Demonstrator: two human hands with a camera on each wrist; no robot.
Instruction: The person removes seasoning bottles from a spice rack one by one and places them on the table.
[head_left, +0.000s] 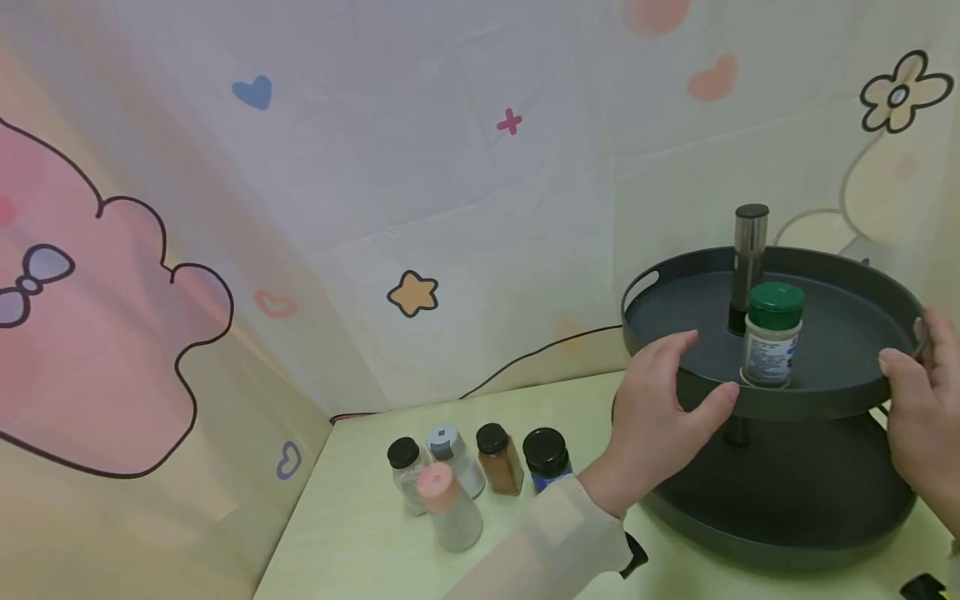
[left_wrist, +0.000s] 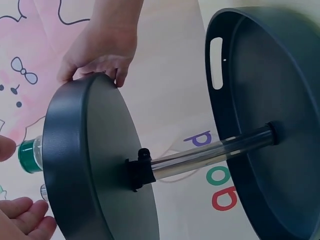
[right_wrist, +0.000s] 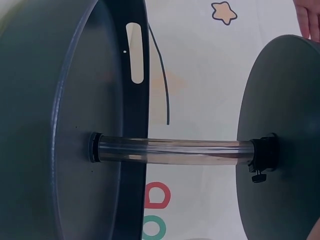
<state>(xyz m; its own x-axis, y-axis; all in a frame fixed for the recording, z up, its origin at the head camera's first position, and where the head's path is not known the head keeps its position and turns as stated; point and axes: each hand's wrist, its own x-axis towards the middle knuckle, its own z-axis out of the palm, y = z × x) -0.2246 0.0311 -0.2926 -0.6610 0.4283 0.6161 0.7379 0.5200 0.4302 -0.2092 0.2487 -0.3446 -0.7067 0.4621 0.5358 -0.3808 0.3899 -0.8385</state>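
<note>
A black two-tier round tray stand fills the right of the head view. On its upper tray [head_left: 840,333] stands a clear jar with a green lid [head_left: 776,307], upright near the front rim. My left hand [head_left: 660,408] is just left of the jar, thumb and fingers spread apart, holding nothing. In the left wrist view, its fingers [left_wrist: 30,217] appear beside the green lid [left_wrist: 30,156]. My right hand [head_left: 926,408] grips the upper tray's right rim, thumb on the near side; the left wrist view shows this hand [left_wrist: 102,47] over the rim.
Several seasoning jars stand left of the stand: a pink-capped bottle [head_left: 450,508], a grey-capped one [head_left: 457,458], a brown one [head_left: 501,458] and a black-lidded one [head_left: 547,454]. The lower tray [head_left: 787,492] sits below, joined by a metal pole [right_wrist: 190,151]. A patterned cloth [head_left: 487,208] hangs behind.
</note>
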